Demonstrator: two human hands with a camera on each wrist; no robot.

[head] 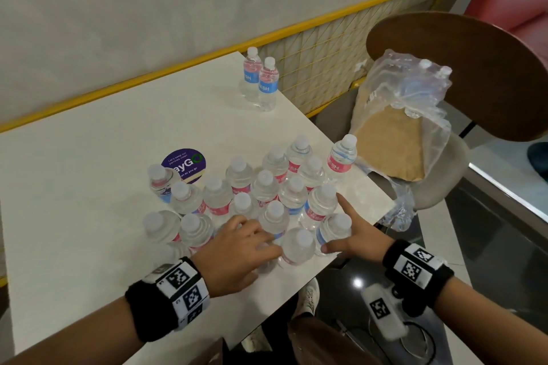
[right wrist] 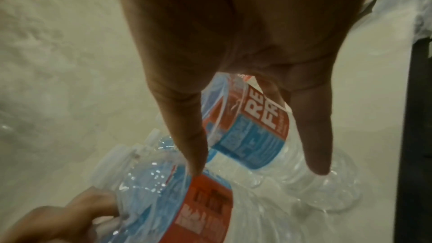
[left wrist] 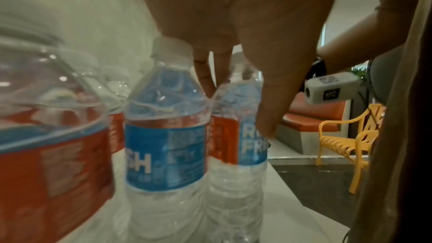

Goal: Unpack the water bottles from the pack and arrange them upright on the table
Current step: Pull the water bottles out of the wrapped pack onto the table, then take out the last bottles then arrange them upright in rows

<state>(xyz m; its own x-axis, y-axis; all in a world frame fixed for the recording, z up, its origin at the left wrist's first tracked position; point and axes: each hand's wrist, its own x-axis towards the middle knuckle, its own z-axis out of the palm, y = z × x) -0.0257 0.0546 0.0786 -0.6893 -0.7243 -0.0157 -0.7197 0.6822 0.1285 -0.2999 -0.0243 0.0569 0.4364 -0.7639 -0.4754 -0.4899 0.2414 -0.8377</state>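
Several upright water bottles (head: 267, 187) with white caps and red-and-blue labels crowd the near right part of the white table (head: 89, 187). My left hand (head: 252, 243) reaches down among them. Its thumb and curled fingers (right wrist: 70, 215) grip the front bottle (head: 298, 246) (left wrist: 236, 145). My right hand (head: 333, 224) stands beside it at the table's edge, and its straight index finger and thumb straddle a neighbouring bottle (right wrist: 252, 127). The torn clear plastic pack (head: 412, 104) lies on a chair to the right, with two bottle caps (head: 427, 64) showing inside.
Two bottles (head: 261, 83) stand apart at the table's far corner and one (head: 341, 157) at the right edge. A round purple sticker (head: 185, 164) lies behind the cluster. A brown-backed chair (head: 474, 68) is to the right and a wall with a yellow rail behind.
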